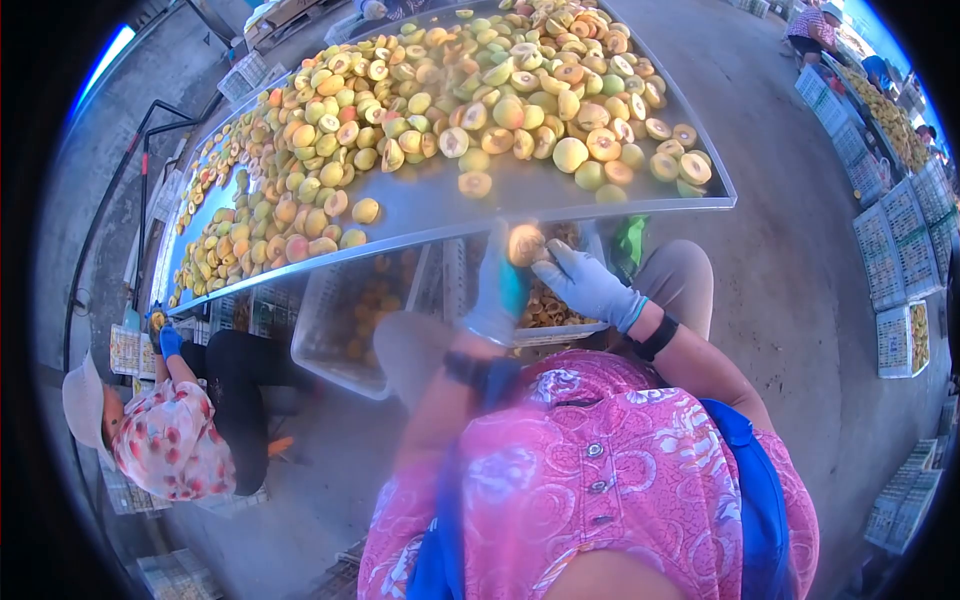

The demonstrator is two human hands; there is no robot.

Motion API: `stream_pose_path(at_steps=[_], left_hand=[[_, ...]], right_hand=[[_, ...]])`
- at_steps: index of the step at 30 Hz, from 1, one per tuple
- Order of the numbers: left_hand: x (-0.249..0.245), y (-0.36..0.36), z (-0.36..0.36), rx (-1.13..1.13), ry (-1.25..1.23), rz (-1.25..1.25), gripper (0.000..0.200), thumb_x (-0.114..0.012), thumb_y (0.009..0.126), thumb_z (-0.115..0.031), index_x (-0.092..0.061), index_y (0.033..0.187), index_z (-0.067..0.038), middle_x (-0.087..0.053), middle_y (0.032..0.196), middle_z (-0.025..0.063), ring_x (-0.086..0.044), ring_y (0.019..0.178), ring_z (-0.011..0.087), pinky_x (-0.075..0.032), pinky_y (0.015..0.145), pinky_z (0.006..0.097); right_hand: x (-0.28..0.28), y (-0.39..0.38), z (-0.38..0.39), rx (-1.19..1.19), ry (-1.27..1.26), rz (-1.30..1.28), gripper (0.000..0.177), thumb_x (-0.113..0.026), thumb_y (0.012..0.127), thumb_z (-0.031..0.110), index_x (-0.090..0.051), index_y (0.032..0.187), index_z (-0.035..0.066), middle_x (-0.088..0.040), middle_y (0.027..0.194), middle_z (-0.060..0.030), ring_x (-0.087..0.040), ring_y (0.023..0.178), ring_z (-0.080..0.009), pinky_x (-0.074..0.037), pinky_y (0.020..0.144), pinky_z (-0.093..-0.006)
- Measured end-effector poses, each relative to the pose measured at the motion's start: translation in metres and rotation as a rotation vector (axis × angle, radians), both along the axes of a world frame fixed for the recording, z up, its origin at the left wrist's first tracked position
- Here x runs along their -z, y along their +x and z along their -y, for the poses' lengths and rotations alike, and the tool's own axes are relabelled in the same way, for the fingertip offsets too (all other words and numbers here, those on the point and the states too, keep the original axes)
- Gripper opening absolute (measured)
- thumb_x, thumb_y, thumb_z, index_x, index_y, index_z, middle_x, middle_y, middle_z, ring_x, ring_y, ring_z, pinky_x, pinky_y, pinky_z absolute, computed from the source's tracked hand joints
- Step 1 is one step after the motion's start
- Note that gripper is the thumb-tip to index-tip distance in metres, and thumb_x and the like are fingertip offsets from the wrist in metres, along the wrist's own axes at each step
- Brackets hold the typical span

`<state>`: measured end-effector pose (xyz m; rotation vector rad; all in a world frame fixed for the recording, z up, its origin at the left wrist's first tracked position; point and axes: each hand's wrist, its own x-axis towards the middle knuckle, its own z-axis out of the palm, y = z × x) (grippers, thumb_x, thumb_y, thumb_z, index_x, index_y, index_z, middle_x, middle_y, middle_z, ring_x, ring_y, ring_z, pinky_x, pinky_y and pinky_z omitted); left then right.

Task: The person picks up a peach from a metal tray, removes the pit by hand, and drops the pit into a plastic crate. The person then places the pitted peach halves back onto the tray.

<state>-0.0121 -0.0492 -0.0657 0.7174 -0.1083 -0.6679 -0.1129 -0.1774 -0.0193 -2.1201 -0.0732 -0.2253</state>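
A halved peach [525, 245], cut face up, is held just below the metal table's near edge. My left hand [498, 290], in a pale glove with a teal patch and blurred, grips it from the left. My right hand [590, 285], in a light grey glove, has its fingers pinched together against the fruit's right side. Whatever those fingers hold is too small to make out. Many yellow-green and reddish peaches [470, 115], mostly cut in half, lie on the metal table [430, 205] in front of me.
Under the table edge stand a white crate with fruit pieces [560, 308] and a translucent bin [345, 375]. A green bag [630, 245] hangs near my right knee. A co-worker [175, 430] sits at left. Stacked crates [890, 250] line the right side.
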Motion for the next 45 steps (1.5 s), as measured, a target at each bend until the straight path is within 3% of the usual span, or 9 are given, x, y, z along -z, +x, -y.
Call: stream_pose_path(at_steps=[4,9,12,18,25,29,36,40,45], left_hand=[[0.011,0.003,0.001,-0.015,0.025,-0.038,0.050,-0.042,0.098,-0.049,-0.056,0.106,-0.001,-0.063,0.090,0.0085,-0.062,0.080,0.0173,-0.054,0.074,0.0279],[0.001,-0.004,-0.006,-0.115,0.546,0.755,0.053,-0.039,0.097,-0.052,-0.056,0.105,-0.003,-0.062,0.086,0.0060,-0.061,0.076,0.0149,-0.054,0.069,0.0258],[-0.004,-0.002,-0.007,0.027,0.283,0.385,0.053,-0.039,0.098,-0.052,-0.059,0.101,-0.003,-0.062,0.083,0.0055,-0.061,0.071,0.0140,-0.053,0.067,0.0255],[-0.033,-0.004,-0.011,0.173,0.452,-0.006,0.052,-0.040,0.098,-0.049,-0.063,0.091,-0.003,-0.063,0.080,0.0060,-0.061,0.070,0.0130,-0.053,0.063,0.0250],[-0.033,0.002,-0.015,0.302,0.555,0.009,0.053,-0.035,0.092,-0.065,-0.058,0.098,-0.018,-0.056,0.079,0.0019,-0.048,0.067,0.0181,-0.041,0.058,0.0343],[-0.018,0.004,-0.011,0.119,0.404,0.060,0.050,-0.039,0.100,-0.044,-0.062,0.093,-0.001,-0.063,0.082,0.0071,-0.060,0.071,0.0129,-0.051,0.066,0.0241],[-0.028,0.004,-0.025,0.270,0.511,0.553,0.043,-0.045,0.096,-0.048,-0.056,0.098,-0.007,-0.055,0.084,0.0029,-0.052,0.070,0.0139,-0.045,0.061,0.0292],[-0.030,0.015,-0.020,0.362,0.628,0.193,0.042,-0.046,0.096,-0.047,-0.056,0.095,-0.007,-0.055,0.084,0.0018,-0.051,0.070,0.0127,-0.045,0.063,0.0267],[-0.005,-0.006,-0.001,-0.107,0.289,0.263,0.049,-0.041,0.099,-0.048,-0.059,0.105,-0.003,-0.060,0.090,0.0023,-0.057,0.076,0.0088,-0.049,0.069,0.0198]], right_hand=[[0.000,0.002,-0.002,-0.011,0.011,0.024,0.028,-0.052,0.096,0.029,-0.049,0.101,0.001,-0.060,0.085,-0.0247,-0.058,0.083,-0.0458,-0.045,0.068,-0.0472],[0.006,0.004,-0.002,-0.024,-0.026,0.022,0.028,-0.051,0.096,0.029,-0.048,0.101,0.001,-0.060,0.084,-0.0250,-0.058,0.081,-0.0457,-0.044,0.067,-0.0479],[0.016,0.005,-0.001,-0.022,-0.108,0.002,0.028,-0.051,0.096,0.028,-0.047,0.101,0.000,-0.060,0.081,-0.0252,-0.058,0.079,-0.0460,-0.044,0.066,-0.0491],[0.033,0.006,-0.002,-0.048,-0.195,0.019,0.029,-0.049,0.095,0.027,-0.048,0.102,-0.001,-0.062,0.076,-0.0258,-0.059,0.067,-0.0443,-0.044,0.058,-0.0517],[0.020,0.006,-0.017,-0.005,0.178,-0.206,0.043,-0.044,0.098,0.037,-0.053,0.109,-0.003,-0.063,0.089,-0.0240,-0.061,0.081,-0.0354,-0.047,0.073,-0.0413],[0.021,0.009,-0.020,-0.004,0.500,-0.343,0.053,-0.038,0.099,0.044,-0.055,0.112,-0.004,-0.062,0.095,-0.0201,-0.058,0.087,-0.0281,-0.044,0.084,-0.0370],[0.019,0.002,-0.021,-0.051,0.171,-0.263,0.052,-0.036,0.100,0.042,-0.052,0.117,-0.004,-0.062,0.098,-0.0215,-0.060,0.088,-0.0314,-0.045,0.084,-0.0375],[0.032,0.005,-0.024,-0.031,0.255,-0.298,0.050,-0.036,0.100,0.042,-0.052,0.117,-0.002,-0.062,0.093,-0.0202,-0.060,0.085,-0.0308,-0.046,0.082,-0.0367],[-0.010,0.007,-0.024,0.059,0.583,-0.635,0.046,-0.039,0.100,0.040,-0.054,0.115,-0.001,-0.062,0.093,-0.0134,-0.059,0.082,-0.0222,-0.047,0.079,-0.0337]])
